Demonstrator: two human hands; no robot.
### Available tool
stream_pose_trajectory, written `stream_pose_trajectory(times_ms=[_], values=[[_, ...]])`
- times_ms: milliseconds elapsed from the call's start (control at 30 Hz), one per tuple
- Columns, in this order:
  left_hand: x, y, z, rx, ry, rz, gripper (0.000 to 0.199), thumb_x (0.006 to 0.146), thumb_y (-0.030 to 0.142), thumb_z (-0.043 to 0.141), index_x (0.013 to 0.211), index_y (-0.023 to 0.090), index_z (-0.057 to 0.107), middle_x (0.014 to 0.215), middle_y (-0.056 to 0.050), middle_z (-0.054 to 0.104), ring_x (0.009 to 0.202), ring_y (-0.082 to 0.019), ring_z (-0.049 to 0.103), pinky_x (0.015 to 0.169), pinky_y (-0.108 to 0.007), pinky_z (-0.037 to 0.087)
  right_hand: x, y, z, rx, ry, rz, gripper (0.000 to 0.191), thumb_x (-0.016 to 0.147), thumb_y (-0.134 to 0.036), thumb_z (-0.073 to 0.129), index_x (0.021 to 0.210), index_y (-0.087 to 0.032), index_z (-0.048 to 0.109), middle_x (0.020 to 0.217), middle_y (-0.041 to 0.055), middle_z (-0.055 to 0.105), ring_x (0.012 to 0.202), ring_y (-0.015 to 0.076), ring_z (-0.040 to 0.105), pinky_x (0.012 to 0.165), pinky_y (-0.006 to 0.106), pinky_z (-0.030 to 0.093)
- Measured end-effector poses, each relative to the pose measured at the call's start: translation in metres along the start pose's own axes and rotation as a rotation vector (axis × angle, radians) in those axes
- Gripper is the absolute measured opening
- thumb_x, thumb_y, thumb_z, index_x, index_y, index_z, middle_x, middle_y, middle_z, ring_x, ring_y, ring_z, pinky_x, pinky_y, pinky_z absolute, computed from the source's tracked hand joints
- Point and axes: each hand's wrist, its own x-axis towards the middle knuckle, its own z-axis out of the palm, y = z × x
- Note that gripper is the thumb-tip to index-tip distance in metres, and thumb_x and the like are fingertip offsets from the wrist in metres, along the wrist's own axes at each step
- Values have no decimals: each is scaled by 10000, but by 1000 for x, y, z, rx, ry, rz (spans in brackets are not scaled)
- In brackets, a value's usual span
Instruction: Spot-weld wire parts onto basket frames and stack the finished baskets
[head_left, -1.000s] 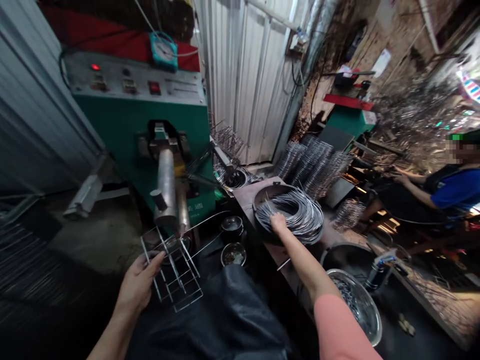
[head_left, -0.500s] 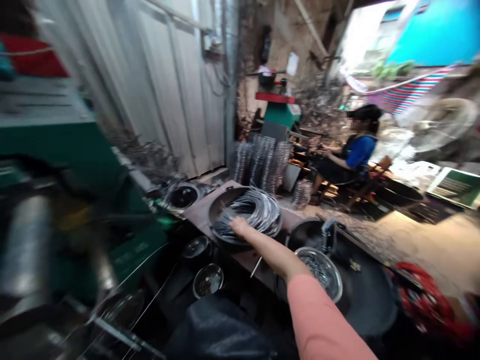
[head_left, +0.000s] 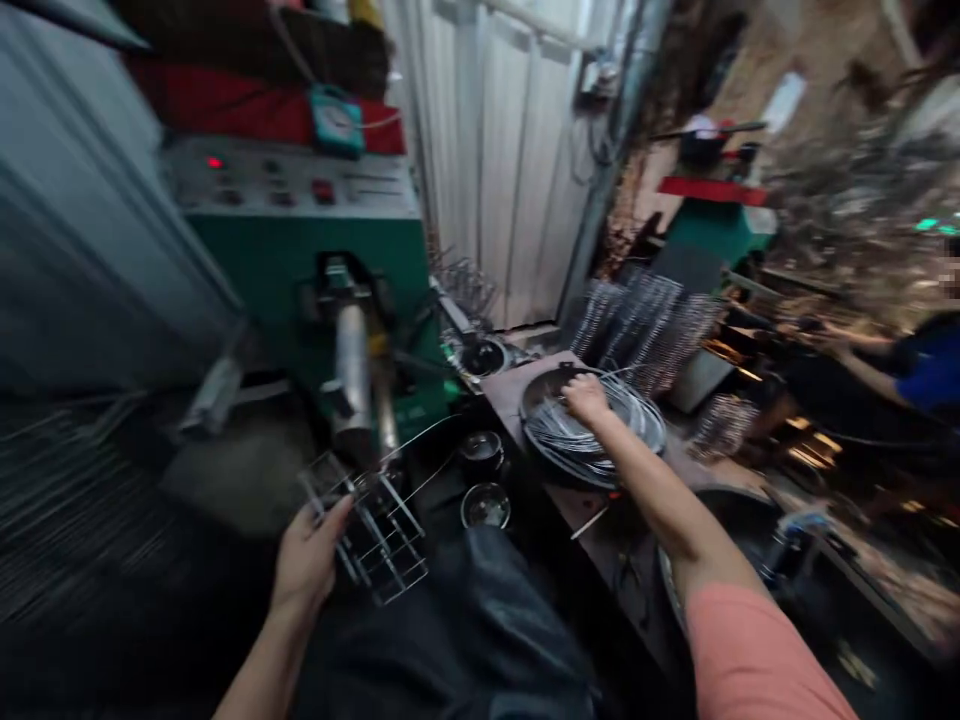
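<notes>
The left hand (head_left: 307, 555) presses its grip around a wire rack (head_left: 379, 540), while the right hand (head_left: 586, 398) pinches coiled wire (head_left: 600, 440) in a black pan (head_left: 529, 420).

"What's ahead of you?"
"A green machine (head_left: 300, 240) with a control panel (head_left: 289, 180), before a corrugated metal wall (head_left: 495, 170)."
"Beyond your table (head_left: 510, 395)?"
"Stacked wire frames (head_left: 637, 330), a co-worker in blue (head_left: 926, 375)"

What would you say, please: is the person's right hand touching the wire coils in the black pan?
Touching: the head view shows the right hand closed on the wire coils inside the black pan, with no gap between them.
</notes>
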Motion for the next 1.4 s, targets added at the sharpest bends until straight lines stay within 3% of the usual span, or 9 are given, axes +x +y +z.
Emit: stream_pose_trajectory(times_ms=[100,233,367,633,767,967,1133,1267,1400], values=[[2,5,6,-73,31,-3,443,493,458,759,740,143,570,598,43,544,526,-78,482,493,-197,373,-9,-22,-17,-48,115,-23,248,814,-57,449,681,-180,619,687,101,569,842,241,459,782,382,275],[3,5,9,-123,6,14,416,529,447,748,737,140,559,594,46,530,536,-72,460,511,-194,348,-34,-83,-33,-21,266,-182,241,899,-211,411,838,-226,644,724,81,586,816,233,438,751,362,242],[1,2,4,-140,3,27,393,554,435,737,744,140,559,632,35,544,557,-75,465,540,-203,354,-32,-125,-15,61,137,-403,207,897,-187,431,892,-190,638,785,71,620,782,200,468,703,313,264],[2,7,-10,-77,21,46,340,585,417,714,722,150,555,562,58,476,506,-69,395,501,-205,300,-21,-136,21,99,-88,-750,222,802,-358,598,625,-227,622,663,32,572,729,182,472,697,323,287],[4,3,-10,-87,19,43,348,582,426,713,725,151,556,559,61,471,506,-70,384,504,-209,291,-37,-158,-6,107,-108,-829,233,825,-189,532,599,-229,573,614,23,544,672,175,454,732,331,310],[4,0,-3,-144,10,61,342,569,405,721,746,158,565,636,38,544,574,-91,471,574,-226,349,-31,-176,-53,15,-69,-771,158,861,-135,468,886,-174,619,770,73,586,724,190,502,665,311,353],[2,5,-4,-136,-24,124,266,603,364,702,726,162,580,664,21,572,638,-109,506,639,-236,377,-9,-171,0,391,1,-605,208,883,-210,485,1009,-197,650,810,62,605,777,177,520,701,279,411],[1,5,-5,-77,-56,125,232,641,361,676,716,165,578,651,23,558,629,-109,491,626,-230,367,1,-178,50,621,134,-494,171,828,-349,589,857,-232,710,820,57,600,821,191,508,751,314,422],[1,6,-5,-50,-36,104,230,657,359,662,723,165,557,634,35,528,595,-96,451,598,-222,349,2,-190,69,714,181,-452,131,794,-343,631,771,-237,705,1027,60,584,991,219,453,866,346,401]])
